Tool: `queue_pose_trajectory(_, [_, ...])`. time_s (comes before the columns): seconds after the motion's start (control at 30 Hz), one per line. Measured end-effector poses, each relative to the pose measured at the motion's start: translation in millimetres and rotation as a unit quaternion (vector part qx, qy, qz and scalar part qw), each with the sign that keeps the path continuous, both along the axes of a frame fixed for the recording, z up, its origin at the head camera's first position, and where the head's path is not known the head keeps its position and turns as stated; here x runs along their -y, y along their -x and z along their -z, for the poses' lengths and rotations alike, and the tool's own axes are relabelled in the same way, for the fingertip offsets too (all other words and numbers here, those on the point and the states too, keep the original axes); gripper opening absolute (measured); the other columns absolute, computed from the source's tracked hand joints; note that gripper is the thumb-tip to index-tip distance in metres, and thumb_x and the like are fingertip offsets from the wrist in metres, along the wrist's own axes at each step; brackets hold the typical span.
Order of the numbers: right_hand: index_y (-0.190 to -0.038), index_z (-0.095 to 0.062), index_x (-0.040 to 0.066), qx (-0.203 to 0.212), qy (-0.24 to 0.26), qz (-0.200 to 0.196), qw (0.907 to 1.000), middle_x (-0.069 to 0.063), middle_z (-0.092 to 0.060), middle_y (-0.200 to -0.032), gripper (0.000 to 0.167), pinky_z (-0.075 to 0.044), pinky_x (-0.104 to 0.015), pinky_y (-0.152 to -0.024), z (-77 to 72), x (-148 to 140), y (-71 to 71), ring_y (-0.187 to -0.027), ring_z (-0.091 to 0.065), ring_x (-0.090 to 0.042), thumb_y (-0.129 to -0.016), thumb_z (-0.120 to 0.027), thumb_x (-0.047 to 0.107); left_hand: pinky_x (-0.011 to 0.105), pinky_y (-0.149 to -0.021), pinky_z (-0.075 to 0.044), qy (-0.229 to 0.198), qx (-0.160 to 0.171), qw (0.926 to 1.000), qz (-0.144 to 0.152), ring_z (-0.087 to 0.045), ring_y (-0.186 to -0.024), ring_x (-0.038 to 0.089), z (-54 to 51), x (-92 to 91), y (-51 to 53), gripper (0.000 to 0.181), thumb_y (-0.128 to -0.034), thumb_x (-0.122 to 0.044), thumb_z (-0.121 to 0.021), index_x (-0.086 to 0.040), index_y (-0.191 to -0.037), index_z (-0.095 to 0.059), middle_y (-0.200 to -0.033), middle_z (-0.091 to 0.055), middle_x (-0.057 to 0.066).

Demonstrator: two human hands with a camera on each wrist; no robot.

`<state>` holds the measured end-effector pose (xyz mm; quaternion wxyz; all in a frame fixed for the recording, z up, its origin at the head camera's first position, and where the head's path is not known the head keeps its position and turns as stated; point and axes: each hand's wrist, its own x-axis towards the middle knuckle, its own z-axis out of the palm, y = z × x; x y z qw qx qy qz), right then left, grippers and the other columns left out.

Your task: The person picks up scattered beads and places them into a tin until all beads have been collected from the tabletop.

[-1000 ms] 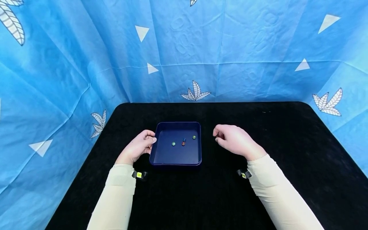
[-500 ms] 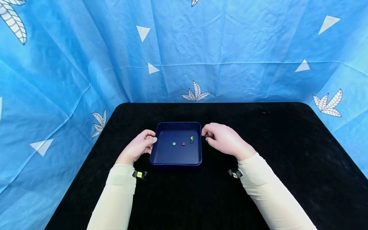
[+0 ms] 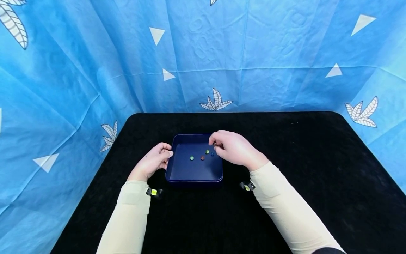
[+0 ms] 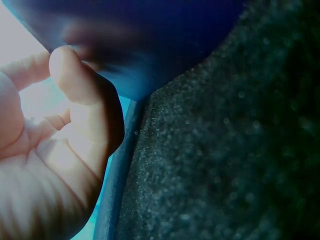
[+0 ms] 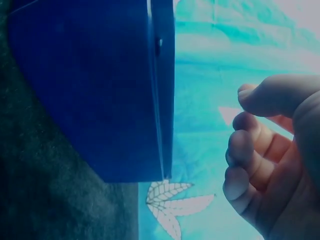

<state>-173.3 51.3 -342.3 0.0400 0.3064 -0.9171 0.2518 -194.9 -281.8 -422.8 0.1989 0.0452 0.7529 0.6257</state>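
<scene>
A dark blue square tray (image 3: 193,173) appears in the head view, with several small marbles inside. Among them are a green marble (image 3: 191,158), a red marble (image 3: 202,158), a yellow-green marble (image 3: 207,152) and a blue marble (image 3: 212,154). My left hand (image 3: 155,159) grips the tray's left wall, thumb over the rim. Above the tray's right side hovers my right hand (image 3: 234,148), fingers curled and fingertips near the yellow-green and blue marbles. Whether a small thing sits between its fingertips is unclear. In the right wrist view its fingers (image 5: 240,147) curl beside the tray (image 5: 90,90).
The tray is on a black cloth-covered table (image 3: 304,169). Blue patterned curtains (image 3: 269,53) rise behind it and at both sides. Tiny specks (image 3: 293,123) lie near the table's far right.
My right hand has moved left from beside the tray to above its right side. The blue marble has rolled right, and the yellow-green one left. My left hand keeps its grip.
</scene>
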Motion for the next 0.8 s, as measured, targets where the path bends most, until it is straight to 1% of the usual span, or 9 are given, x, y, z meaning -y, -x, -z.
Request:
queue_pose_trajectory(0.17, [-0.106,-0.067,0.022,0.008,-0.013,-0.011,0.9998,0.008,-0.055,-0.085,0.019,-0.046,-0.03,-0.067,0.3,9.0,7.5,-0.073,-0.051,-0.011,-0.094,-0.063,0.009,0.03,-0.062,-0.053,0.001,-0.003,1.0,0.0,-0.054,-0.073,0.018,-0.1,0.9,0.1,0.037,-0.1022,-0.013,-0.055,0.004,-0.131,-0.039,-0.098,-0.054,0.012])
queue_pose_trajectory(0.5, [-0.114,-0.067,0.021,0.023,-0.04,-0.006,0.9989,0.008,-0.057,-0.088,0.021,-0.046,-0.031,-0.068,3.1,19.8,15.7,-0.074,-0.053,-0.012,-0.096,-0.061,0.012,0.03,-0.061,-0.053,0.005,0.003,1.0,-0.006,-0.054,-0.074,0.019,0.4,0.7,0.7,0.033,-0.1026,-0.013,-0.055,0.001,-0.13,-0.041,-0.097,-0.054,0.011])
queue_pose_trajectory(0.63, [-0.114,-0.068,0.022,0.025,-0.046,-0.001,0.9986,0.008,-0.057,-0.087,0.021,-0.047,-0.032,-0.069,3.6,18.9,16.7,-0.074,-0.053,-0.012,-0.096,-0.061,0.012,0.03,-0.061,-0.053,0.005,0.008,0.9999,-0.004,-0.053,-0.074,0.019,-0.3,0.9,1.7,0.031,-0.103,-0.012,-0.053,0.0,-0.13,-0.041,-0.1,-0.054,0.013])
queue_pose_trajectory(0.7, [-0.114,-0.068,0.021,0.025,-0.047,0.003,0.9986,0.008,-0.057,-0.086,0.02,-0.047,-0.032,-0.069,4.3,17.3,17.0,-0.074,-0.053,-0.012,-0.096,-0.062,0.013,0.03,-0.062,-0.053,0.007,0.012,0.9999,-0.003,-0.053,-0.074,0.02,-2.9,0.1,1.0,0.031,-0.103,-0.011,-0.053,0.0,-0.129,-0.041,-0.101,-0.053,0.016])
queue_pose_trajectory(0.8, [-0.113,-0.069,0.02,0.025,-0.042,0.007,0.9988,0.008,-0.057,-0.085,0.019,-0.047,-0.032,-0.069,5.2,13.8,17.1,-0.074,-0.053,-0.012,-0.096,-0.063,0.014,0.03,-0.062,-0.053,0.008,0.016,0.9998,-0.001,-0.053,-0.075,0.022,-13.9,-2.8,-3.8,0.03,-0.1023,-0.009,-0.053,0.001,-0.128,-0.042,-0.103,-0.053,0.02])
